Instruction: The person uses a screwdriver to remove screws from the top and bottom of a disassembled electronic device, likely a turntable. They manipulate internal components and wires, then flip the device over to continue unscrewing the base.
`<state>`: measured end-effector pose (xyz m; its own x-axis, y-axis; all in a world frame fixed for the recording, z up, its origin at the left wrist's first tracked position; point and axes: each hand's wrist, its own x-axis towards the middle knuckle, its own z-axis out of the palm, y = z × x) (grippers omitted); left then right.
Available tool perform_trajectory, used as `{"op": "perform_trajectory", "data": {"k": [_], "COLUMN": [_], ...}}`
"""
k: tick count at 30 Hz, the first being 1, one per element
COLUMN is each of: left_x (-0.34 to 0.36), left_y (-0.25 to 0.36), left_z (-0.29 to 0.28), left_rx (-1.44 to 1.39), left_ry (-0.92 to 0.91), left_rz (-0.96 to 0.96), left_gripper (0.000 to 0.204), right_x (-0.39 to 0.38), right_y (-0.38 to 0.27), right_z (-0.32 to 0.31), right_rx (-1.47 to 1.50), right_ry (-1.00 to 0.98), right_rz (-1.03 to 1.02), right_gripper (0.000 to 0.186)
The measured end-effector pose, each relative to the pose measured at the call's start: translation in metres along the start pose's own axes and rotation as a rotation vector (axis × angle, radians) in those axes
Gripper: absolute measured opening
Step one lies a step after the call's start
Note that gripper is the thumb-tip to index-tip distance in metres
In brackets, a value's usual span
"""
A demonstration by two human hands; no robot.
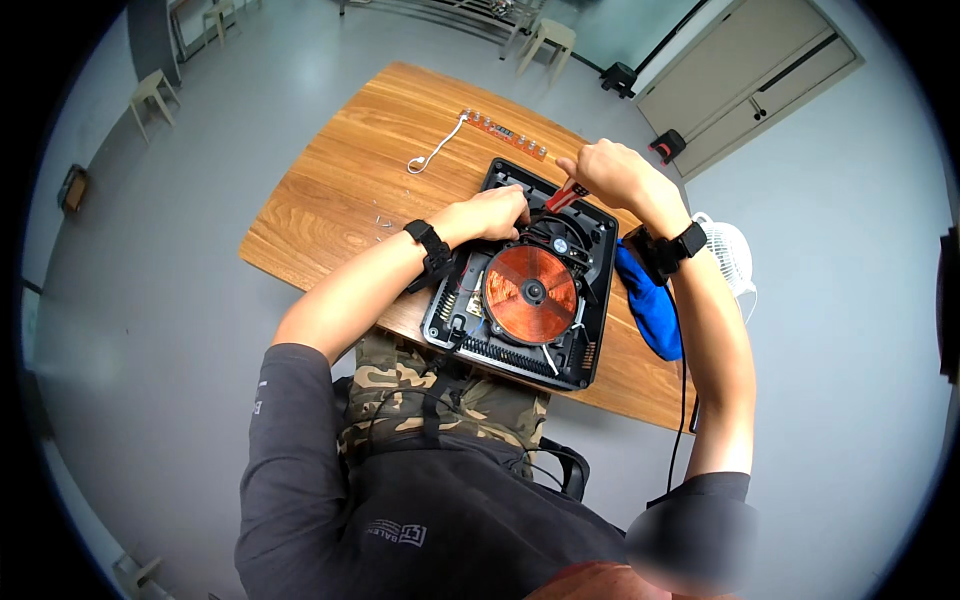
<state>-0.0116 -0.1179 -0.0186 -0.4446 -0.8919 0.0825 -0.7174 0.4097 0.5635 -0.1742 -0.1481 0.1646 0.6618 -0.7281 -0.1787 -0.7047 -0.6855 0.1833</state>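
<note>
The right hand (610,176) grips one tool (567,196); the left hand (498,212) is curled, its hold, if any, unclear. One case (603,290) lies beneath both hands, one coil (530,312) nearer the body, one board (504,134) beyond them.

Bare wood along the left edge and far-left corner of the worktop (320,190) leaves a way through. A circuit board (505,134) and white cable (439,147) obstruct the far edge, the open case (600,290) the near edge, a blue cloth (650,310) the right. Left hand (500,212), right hand (610,175) and red tool (567,196) crowd the case's far end.
</note>
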Motion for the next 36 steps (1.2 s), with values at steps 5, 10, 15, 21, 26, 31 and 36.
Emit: {"op": "perform_trajectory", "data": {"k": [5, 10, 15, 21, 26, 31, 36], "left_x": [0.002, 0.002, 0.004, 0.001, -0.002, 0.001, 0.004], "left_y": [-0.001, 0.001, 0.002, 0.001, 0.007, 0.000, 0.000], "left_z": [-0.002, -0.006, -0.006, -0.006, -0.005, -0.004, -0.001], "left_rx": [0.030, -0.019, -0.053, 0.024, 0.072, -0.015, 0.005], "left_ry": [-0.025, -0.067, -0.101, -0.037, -0.001, -0.058, -0.044], "left_rz": [0.010, -0.055, -0.078, -0.041, -0.035, -0.072, -0.043], "left_gripper": [0.039, 0.038, 0.038, 0.039, 0.040, 0.038, 0.039], "right_x": [-0.004, -0.008, -0.003, 0.002, -0.009, -0.006, -0.001], "right_y": [0.014, 0.018, -0.006, -0.014, 0.003, 0.010, 0.011], "right_z": [0.008, -0.002, -0.009, 0.002, 0.010, -0.002, 0.022], "right_rx": [0.038, 0.171, 0.215, 0.009, 0.074, 0.201, 0.000], "right_ry": [0.052, -0.023, -0.153, 0.086, 0.189, -0.029, 0.178], "right_rz": [-0.027, -0.307, 0.058, 0.075, -0.140, -0.254, -0.098], "right_gripper": [0.051, 0.043, 0.052, 0.069, 0.052, 0.043, 0.054]}}
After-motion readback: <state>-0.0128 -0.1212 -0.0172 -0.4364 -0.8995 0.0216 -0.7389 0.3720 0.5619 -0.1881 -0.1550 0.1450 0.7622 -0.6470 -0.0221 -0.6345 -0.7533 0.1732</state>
